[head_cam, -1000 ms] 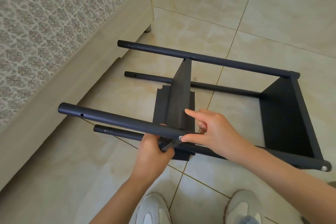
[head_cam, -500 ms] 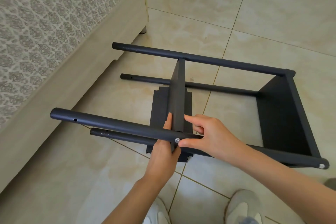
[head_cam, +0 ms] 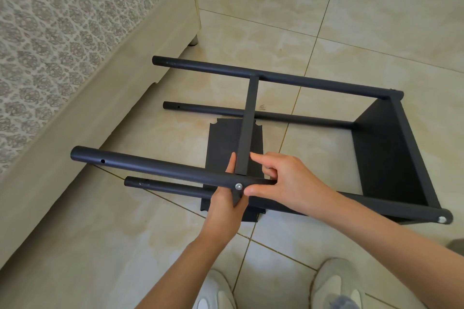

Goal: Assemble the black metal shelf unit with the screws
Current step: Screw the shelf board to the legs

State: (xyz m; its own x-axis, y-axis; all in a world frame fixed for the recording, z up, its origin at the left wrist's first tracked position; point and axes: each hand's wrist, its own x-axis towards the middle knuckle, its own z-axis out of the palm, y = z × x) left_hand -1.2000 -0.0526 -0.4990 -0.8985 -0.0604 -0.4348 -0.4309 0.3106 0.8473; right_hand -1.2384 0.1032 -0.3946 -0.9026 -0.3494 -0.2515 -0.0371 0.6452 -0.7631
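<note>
Glossy beige tile [head_cam: 364, 32] below; left hand [head_cam: 226, 203] grips flat matte panel [head_cam: 247, 133], right hand [head_cam: 283, 183] round tube [head_cam: 150, 167].

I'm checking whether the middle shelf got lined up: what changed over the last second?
The middle shelf swung from tilted to square with the near pole. The left hand, still holding the shelf's corner under that pole, raised a finger alongside the shelf. The right hand kept its grip on the pole beside the screw; the end shelf stayed put.
</note>
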